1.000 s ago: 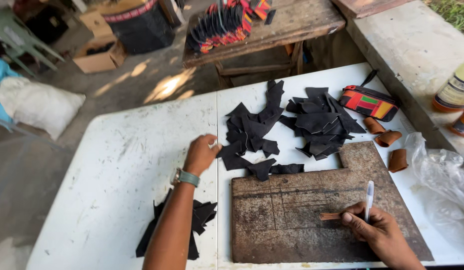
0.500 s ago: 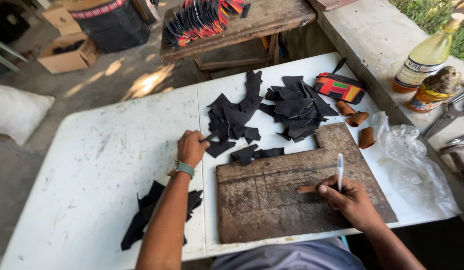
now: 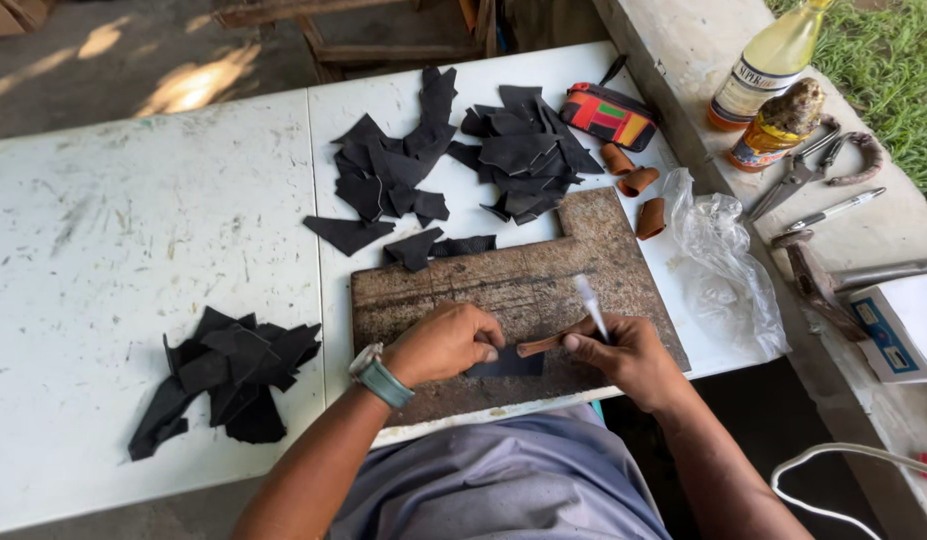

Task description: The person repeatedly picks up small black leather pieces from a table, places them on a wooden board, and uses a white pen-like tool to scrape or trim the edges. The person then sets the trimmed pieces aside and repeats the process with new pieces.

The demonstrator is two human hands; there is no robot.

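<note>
On the board [image 3: 583, 265], the left hand [image 3: 445, 342] has come to pinch the black piece [image 3: 503, 364] beside the pen-gripping right hand [image 3: 623, 352].

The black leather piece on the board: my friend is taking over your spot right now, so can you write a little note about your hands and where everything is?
Left hand: pressing a small black leather piece flat on the worn cutting board.
Right hand: holding a thin brown strip against that piece, plus a white pen.
Around: cut black scraps and lie behind the board, another heap on the white table to the left.
Done: many pieces already cut.
Left: this piece is unmarked as far as I can see.
</note>
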